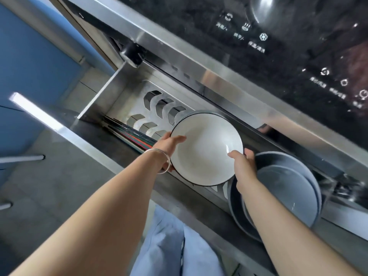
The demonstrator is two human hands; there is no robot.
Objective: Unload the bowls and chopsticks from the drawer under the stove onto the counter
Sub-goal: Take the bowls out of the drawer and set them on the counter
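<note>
A white bowl [205, 148] with a thin dark rim hangs tilted over the open steel drawer [103, 92]. My left hand [169, 144] grips its left edge, thumb inside the rim, a silver bangle on the wrist. My right hand [244, 168] holds its right edge the same way. To the right, grey-blue bowls [288, 188] stand nested on edge in the drawer's rack. A bundle of dark chopsticks [131, 134] with red and green bands lies at the drawer's left front, partly behind my left hand.
The slotted metal rack [159, 108] fills the drawer's back left. Above the drawer runs the black glass stove panel [278, 46] with white touch icons. Blue cabinet fronts [29, 56] stand at the left. My light blue trousers [175, 246] show below.
</note>
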